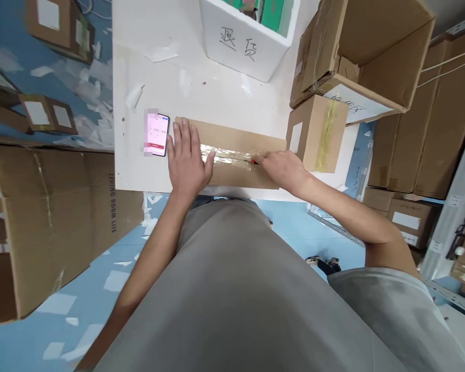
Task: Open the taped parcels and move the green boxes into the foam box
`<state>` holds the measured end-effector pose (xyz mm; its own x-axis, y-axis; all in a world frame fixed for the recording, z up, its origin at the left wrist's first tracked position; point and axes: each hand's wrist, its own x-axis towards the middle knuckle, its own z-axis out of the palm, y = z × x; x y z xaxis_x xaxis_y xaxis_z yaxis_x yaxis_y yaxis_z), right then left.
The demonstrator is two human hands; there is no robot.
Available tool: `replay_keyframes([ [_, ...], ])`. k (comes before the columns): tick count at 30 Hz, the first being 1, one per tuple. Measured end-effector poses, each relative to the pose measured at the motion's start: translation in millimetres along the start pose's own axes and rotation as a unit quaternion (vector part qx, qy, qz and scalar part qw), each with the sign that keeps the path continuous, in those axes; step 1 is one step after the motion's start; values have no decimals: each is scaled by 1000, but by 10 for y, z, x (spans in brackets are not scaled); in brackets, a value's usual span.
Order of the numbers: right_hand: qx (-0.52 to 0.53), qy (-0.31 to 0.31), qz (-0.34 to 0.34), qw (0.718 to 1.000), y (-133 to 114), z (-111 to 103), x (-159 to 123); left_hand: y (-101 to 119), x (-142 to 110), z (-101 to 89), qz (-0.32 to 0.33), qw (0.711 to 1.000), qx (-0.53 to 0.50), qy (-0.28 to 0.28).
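Note:
A long brown cardboard box [240, 135] lies across the front of the white table, with clear tape [232, 155] running along its middle seam. My left hand [188, 160] rests flat on the box's left end, fingers stretched out. At the right part of the seam, my right hand [284, 168] is closed, its fingertips against the tape. Something small and red shows beside those fingertips; most of it is hidden, so its kind is unclear. Left of my left hand lies a phone [157, 135] with a lit screen.
Behind the box stands a white foam bin [248, 49] with green items inside. To the right are a taped carton [318, 133] and a large open carton [387, 57]. A big cardboard box [70, 206] stands left of the table [139, 173]. Paper scraps litter the blue floor.

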<state>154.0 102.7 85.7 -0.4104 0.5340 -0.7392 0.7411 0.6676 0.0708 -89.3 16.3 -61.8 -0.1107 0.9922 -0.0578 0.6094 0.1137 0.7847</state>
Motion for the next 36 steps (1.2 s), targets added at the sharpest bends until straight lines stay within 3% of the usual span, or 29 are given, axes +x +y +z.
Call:
replay_keyframes([
  [10, 32, -24, 44, 998, 878, 651, -445, 136, 23, -77, -64, 997, 36, 10],
  [15, 95, 47, 15, 994, 1071, 1045, -364, 99, 14, -36, -32, 993, 105, 48],
  [19, 182, 111, -6, 977, 1153, 1494, -226, -1, -33, 17, 2, 982, 171, 78],
  [21, 245, 147, -18, 958, 1101, 1785, -108, -11, -47, 49, -9, 978, 179, 110],
  [23, 335, 191, -37, 922, 973, 2101, 55, -8, -49, 69, -37, 971, 182, 149],
  [25, 436, 232, -32, 869, 788, 2401, 250, -23, -43, 60, -65, 964, 185, 178],
  [28, 554, 284, 70, 779, 492, 2711, 546, -134, -27, -29, -93, 955, 194, 202],
  [30, 598, 287, 146, 734, 330, 2781, 714, -257, -16, -129, -96, 957, 181, 203],
  [33, 649, 239, 189, 697, 148, 2710, 882, -441, -4, -291, -82, 965, 143, 202],
  [35, 663, 213, 178, 696, 51, 2598, 925, -531, -6, -381, -88, 965, 128, 212],
  [36, 650, 210, 163, 711, 11, 2537, 924, -564, -12, -418, -96, 964, 123, 217],
])
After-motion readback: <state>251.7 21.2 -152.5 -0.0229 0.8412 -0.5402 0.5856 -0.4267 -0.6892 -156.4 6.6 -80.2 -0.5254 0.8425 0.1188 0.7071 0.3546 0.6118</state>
